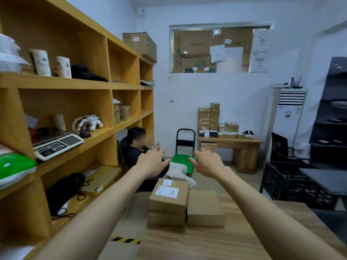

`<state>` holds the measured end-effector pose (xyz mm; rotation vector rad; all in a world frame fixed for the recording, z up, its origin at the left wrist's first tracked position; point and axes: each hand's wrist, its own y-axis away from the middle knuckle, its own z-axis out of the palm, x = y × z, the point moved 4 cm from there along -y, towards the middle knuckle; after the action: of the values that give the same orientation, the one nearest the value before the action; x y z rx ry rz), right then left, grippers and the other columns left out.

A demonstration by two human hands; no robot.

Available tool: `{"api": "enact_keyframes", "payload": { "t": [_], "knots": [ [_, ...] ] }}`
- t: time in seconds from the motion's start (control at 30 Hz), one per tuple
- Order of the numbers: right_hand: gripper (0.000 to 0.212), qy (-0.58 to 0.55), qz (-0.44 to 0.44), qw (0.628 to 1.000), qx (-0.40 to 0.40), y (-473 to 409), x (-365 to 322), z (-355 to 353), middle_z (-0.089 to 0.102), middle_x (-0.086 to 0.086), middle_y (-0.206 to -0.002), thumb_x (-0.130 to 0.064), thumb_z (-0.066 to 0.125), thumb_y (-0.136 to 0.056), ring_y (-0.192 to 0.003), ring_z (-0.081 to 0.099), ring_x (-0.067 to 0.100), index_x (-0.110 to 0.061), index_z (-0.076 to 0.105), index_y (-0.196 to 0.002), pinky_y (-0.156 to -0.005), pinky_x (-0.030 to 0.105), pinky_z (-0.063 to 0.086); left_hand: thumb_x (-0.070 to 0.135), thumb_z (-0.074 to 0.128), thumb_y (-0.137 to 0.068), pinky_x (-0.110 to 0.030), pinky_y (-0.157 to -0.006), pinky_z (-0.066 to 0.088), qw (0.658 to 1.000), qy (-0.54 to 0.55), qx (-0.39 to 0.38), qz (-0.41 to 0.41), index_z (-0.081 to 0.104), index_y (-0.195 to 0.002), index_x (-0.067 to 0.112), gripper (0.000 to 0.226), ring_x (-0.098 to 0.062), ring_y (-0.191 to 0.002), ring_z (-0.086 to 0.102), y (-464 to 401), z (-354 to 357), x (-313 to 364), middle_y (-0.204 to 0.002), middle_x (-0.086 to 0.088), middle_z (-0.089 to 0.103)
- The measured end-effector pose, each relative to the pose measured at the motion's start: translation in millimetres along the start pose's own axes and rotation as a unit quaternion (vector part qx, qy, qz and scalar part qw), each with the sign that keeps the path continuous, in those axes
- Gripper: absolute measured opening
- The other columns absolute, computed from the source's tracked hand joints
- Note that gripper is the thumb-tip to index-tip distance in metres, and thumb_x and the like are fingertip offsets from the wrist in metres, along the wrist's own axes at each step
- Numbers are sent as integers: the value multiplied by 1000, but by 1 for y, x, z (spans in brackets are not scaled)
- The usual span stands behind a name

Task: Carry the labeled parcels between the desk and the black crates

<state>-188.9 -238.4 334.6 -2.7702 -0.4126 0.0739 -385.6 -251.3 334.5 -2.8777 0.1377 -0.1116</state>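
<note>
Head view: both hands, left hand [153, 162] and right hand [207, 163], hover spread and empty above the labeled parcel [169, 197].

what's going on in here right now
A person is reaching both arms out over a wooden desk. The left hand and right hand are open and hold nothing. Below them sit cardboard parcels: a labeled parcel stacked on another, and a plain one beside it. Black crates stand to the right. Another person sits by the shelves.

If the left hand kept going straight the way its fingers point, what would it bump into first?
Probably the seated person just beyond the left hand, though depth is hard to judge. It passes above the labeled parcel.
</note>
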Motion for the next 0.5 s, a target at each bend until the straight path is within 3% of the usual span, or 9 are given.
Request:
{"api": "enact_keyframes", "payload": {
  "t": [0.3, 0.4, 0.5],
  "knots": [
    [43, 17, 32, 999, -16, -88, -2, 82, 57, 14, -128, -45, 35, -105, -112, 59, 33, -10, 55, -120, -89, 44, 45, 51, 39, -102, -43, -87, 44, 999, 33, -26, 27, 52, -136, 18, 49, -30, -120, 56, -105, 76, -46, -130, -7, 61],
    [42, 5, 49, 998, -24, -117, 7, 111, 59, 14, -125, -45, 35, -105, -109, 59, 34, -11, 57, -117, -84, 43, 45, 50, 39, -102, -41, -79, 42, 998, 40, -25, 29, 55, -129, 18, 45, -29, -114, 58, -139, 105, -56, -124, -7, 63],
    [40, -2, 59, 998, -26, -146, 18, 138, 61, 15, -122, -43, 35, -104, -107, 60, 35, -10, 57, -112, -77, 41, 41, 50, 39, -103, -42, -81, 42, 998, 52, -16, 29, 53, -136, 18, 48, -30, -117, 58, -169, 125, -61, -127, -8, 62]
  ]
}}
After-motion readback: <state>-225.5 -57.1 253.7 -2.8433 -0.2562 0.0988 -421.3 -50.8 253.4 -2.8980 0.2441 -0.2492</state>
